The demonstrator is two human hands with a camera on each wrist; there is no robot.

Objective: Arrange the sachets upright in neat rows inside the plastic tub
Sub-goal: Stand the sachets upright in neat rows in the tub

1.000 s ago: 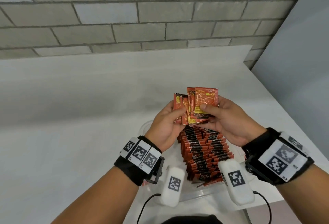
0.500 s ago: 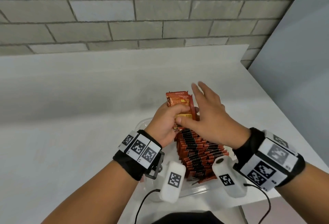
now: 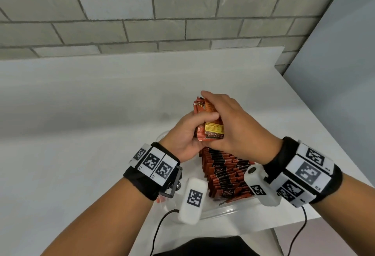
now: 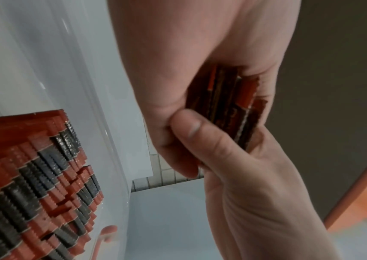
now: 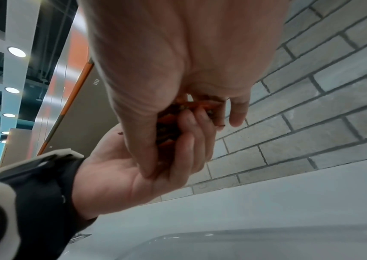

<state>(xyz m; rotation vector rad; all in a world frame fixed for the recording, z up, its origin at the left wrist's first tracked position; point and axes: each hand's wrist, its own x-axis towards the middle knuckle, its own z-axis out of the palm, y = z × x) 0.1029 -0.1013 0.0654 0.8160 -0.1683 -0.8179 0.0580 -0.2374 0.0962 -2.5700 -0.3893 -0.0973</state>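
A small stack of orange-red sachets hangs upright over the far end of the clear plastic tub. My left hand grips the stack from the left, thumb across its front. My right hand wraps its right side, fingers over the top edge. The left wrist view shows the stack's edges squeezed between both palms. From the right wrist the sachets barely show between the hands. Upright sachet rows fill the tub's right part.
The tub stands at the white table's near right corner, close to the front edge. A grey brick wall rises behind the table and a grey panel stands to its right. The tub's left wall has bare room beside the rows.
The fanned sachets have been pushed together into one compact stack. My right hand let go, spread open over them, then closed over the top and right side. Both hands sank slightly toward the tub.
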